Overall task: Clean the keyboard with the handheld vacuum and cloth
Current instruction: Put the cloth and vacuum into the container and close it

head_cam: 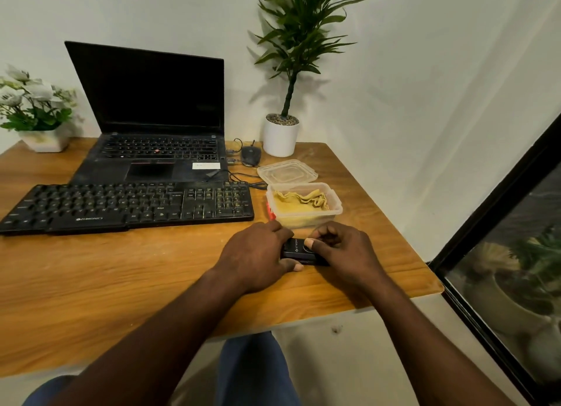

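Note:
A small black handheld vacuum lies on the wooden desk in front of me. My left hand grips its left end, thumb underneath at the front. My right hand holds its right end with the thumb pressed on top. Most of the vacuum is hidden by my fingers. The black keyboard lies flat to the left, apart from both hands. A yellow cloth sits crumpled in a clear plastic container just behind the vacuum.
An open laptop stands behind the keyboard. A mouse with its cable, the container's lid and a potted plant are at the back right. A white flower pot stands at the back left. The desk's right edge is close.

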